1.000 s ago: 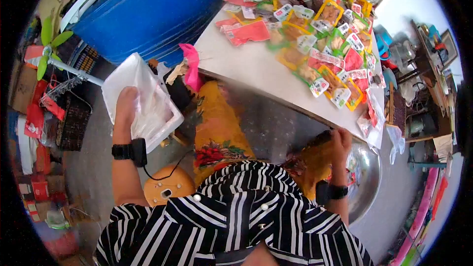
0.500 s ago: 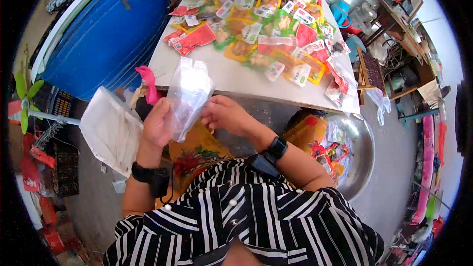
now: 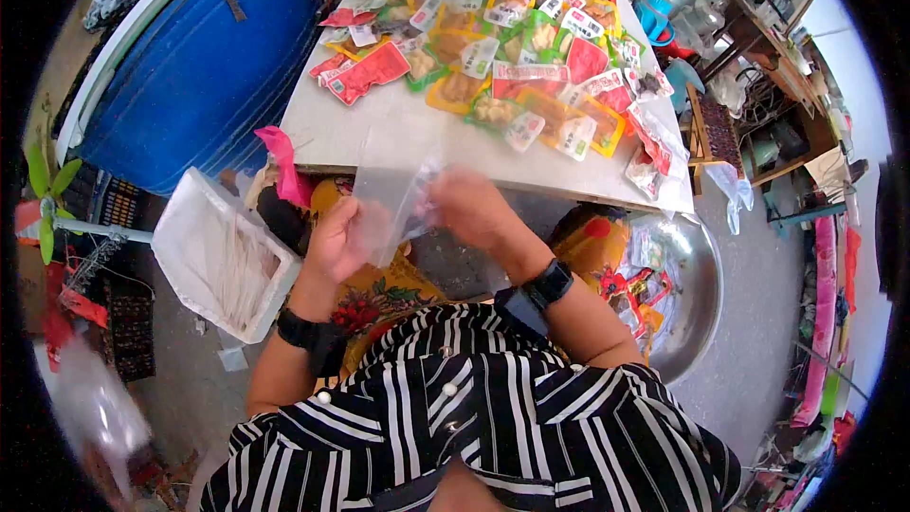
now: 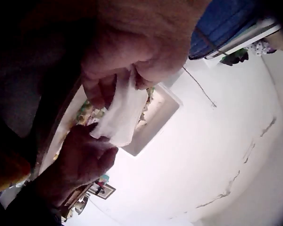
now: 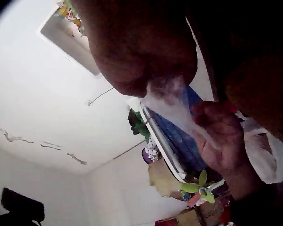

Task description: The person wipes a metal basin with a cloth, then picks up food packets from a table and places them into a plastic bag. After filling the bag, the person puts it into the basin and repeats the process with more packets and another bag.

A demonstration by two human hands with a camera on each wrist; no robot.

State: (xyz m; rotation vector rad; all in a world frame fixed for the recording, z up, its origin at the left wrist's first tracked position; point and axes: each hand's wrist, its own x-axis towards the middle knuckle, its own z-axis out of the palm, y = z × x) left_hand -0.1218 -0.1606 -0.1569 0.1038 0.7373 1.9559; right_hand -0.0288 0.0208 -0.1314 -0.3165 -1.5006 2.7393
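Note:
A thin clear plastic bag [image 3: 406, 192] hangs between my two hands in front of the table's near edge. My left hand [image 3: 339, 245] pinches one side of it, thumb uppermost. At the other side my right hand [image 3: 469, 209], blurred, grips the bag between thumb and fingers. The left wrist view has the bag [image 4: 122, 113] running as a crumpled whitish strip between the hands. In the right wrist view the bag [image 5: 172, 103] looks cloudy and stretches from the right fingertips toward the left hand [image 5: 221, 136].
Many colourful sealed food packets [image 3: 512, 57] cover much of the white table [image 3: 327, 137]. Left stands a white foam box [image 3: 180, 292] with thin clear sheets inside, beside a blue tub [image 3: 190, 85]. A metal basin [image 3: 703, 322] holding packets is at right. Blurred clear plastic [image 3: 100, 408] shows lower left.
My left hand has left the foam box and come to the middle with a bag. The right hand has risen from beside the basin to take its other side. The bag is now more spread.

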